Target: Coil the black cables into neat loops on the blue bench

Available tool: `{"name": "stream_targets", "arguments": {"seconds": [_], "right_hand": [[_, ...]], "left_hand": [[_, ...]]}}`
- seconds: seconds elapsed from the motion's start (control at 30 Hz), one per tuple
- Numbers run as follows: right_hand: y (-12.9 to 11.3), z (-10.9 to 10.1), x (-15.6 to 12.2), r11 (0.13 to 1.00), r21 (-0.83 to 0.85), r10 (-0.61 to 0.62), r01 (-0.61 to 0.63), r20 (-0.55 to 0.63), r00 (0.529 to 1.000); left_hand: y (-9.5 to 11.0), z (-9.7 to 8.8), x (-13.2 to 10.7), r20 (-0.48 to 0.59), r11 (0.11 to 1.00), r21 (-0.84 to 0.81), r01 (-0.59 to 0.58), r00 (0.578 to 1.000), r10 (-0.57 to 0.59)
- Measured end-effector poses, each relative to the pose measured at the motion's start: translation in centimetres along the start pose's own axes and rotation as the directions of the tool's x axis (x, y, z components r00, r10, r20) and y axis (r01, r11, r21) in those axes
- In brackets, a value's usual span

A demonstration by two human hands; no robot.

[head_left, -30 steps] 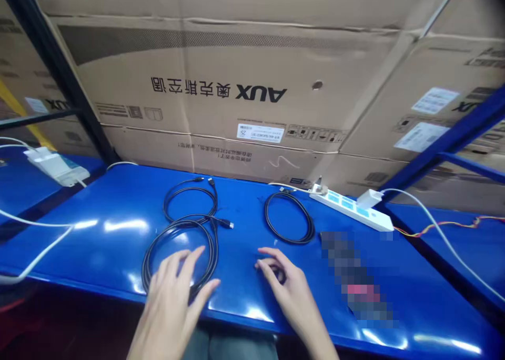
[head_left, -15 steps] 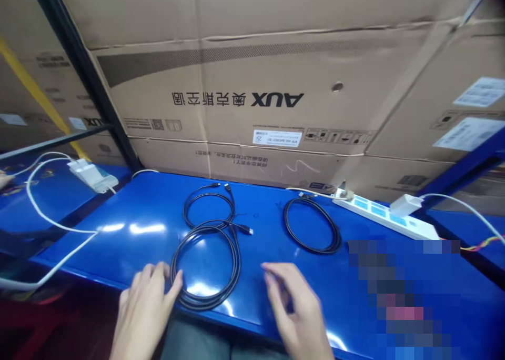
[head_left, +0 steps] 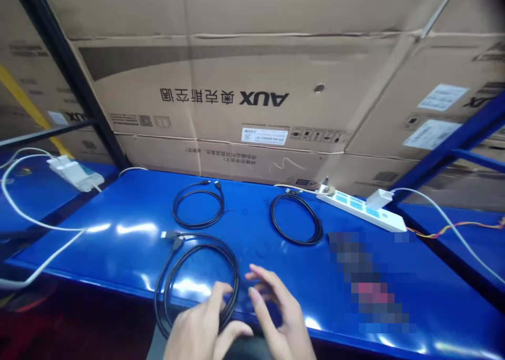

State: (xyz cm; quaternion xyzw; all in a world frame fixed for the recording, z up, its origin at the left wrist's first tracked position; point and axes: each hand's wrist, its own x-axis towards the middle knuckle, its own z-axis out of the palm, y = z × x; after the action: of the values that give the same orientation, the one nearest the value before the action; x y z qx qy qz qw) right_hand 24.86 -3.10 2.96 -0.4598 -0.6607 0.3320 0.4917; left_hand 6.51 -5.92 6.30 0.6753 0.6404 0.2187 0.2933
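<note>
A coiled black USB cable (head_left: 235, 276) lies at the front edge of the blue shelf (head_left: 130, 255), its lower part reaching past the edge and its plugs pointing left. My left hand (head_left: 203, 323) is closed around the coil's lower right side, thumb and forefinger on either side of the strands. Just right of that coil, my right hand (head_left: 278, 312) hovers with fingers curled but apart and nothing between them. Behind lie a smaller black cable coil (head_left: 198, 226) and, to the right, a third black cable coil (head_left: 276, 226).
A white power strip (head_left: 361, 210) with a plugged-in charger (head_left: 379, 198) lies at the back right. Large cardboard cartons (head_left: 221, 60) stand behind the shelf. A white cord (head_left: 43, 269) loops at left. A pixelated patch (head_left: 366, 286) hides something on the right.
The front coil has been turned, its plugs now at left instead of upper right. My left hand has moved from its left side to its lower right. The view shifted slightly right.
</note>
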Motion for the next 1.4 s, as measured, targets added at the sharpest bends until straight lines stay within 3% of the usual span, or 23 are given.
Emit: {"name": "stream_targets", "arguments": {"seconds": [0.07,0.13,0.5,0.63,0.8,0.9,1.0,1.1,1.17,1.3,1.4], "right_hand": [[0.3,-0.8,-0.4,0.998,-0.030,0.059,-0.058,0.057,0.997],[0.7,-1.5,-0.7,0.994,-0.074,0.093,-0.083,0.139,0.986],[0.8,-1.5,1.4,0.982,0.016,0.177,-0.186,0.245,0.953],[0.1,-1.2,1.9,0.968,0.061,0.223,-0.243,0.231,0.947],[-0.2,-1.1,2.1,0.974,0.091,0.180,-0.205,0.231,0.956],[-0.2,-1.4,2.2,0.975,0.095,0.172,-0.202,0.258,0.951],[0.1,-1.6,2.3,0.966,0.106,0.203,-0.234,0.243,0.949],[0.6,-1.6,2.2,0.946,0.156,0.253,-0.283,0.188,0.949],[0.9,-1.5,2.2,0.926,0.201,0.297,-0.320,0.137,0.945],[1.6,-1.6,2.3,0.861,0.337,0.385,-0.381,0.059,0.921],[1.9,-2.0,2.4,0.842,0.408,0.365,-0.352,0.051,0.930]], "left_hand": [[0.1,1.5,0.7,0.055,0.997,0.079,-0.007,0.998,0.002],[-0.5,2.3,1.0,0.034,0.991,0.133,-0.033,0.999,0.028],[-3.5,3.3,0.7,-0.067,0.959,0.207,-0.194,0.975,0.211],[-3.7,3.5,0.7,-0.052,0.965,0.187,-0.183,0.979,0.196],[-3.6,3.1,0.9,-0.026,0.980,0.165,-0.116,0.992,0.122],[-2.5,2.6,1.7,0.036,0.992,0.099,-0.084,0.996,0.080],[-0.7,2.2,3.2,0.072,0.989,0.016,-0.148,0.987,0.146],[0.5,2.2,4.8,0.158,0.972,-0.189,-0.139,0.973,0.170],[0.7,2.4,5.6,0.186,0.948,-0.306,-0.086,0.971,0.148],[0.0,2.3,6.0,0.169,0.926,-0.375,-0.051,0.978,0.122],[-0.2,2.1,5.8,0.173,0.912,-0.406,-0.055,0.976,0.136]]}}
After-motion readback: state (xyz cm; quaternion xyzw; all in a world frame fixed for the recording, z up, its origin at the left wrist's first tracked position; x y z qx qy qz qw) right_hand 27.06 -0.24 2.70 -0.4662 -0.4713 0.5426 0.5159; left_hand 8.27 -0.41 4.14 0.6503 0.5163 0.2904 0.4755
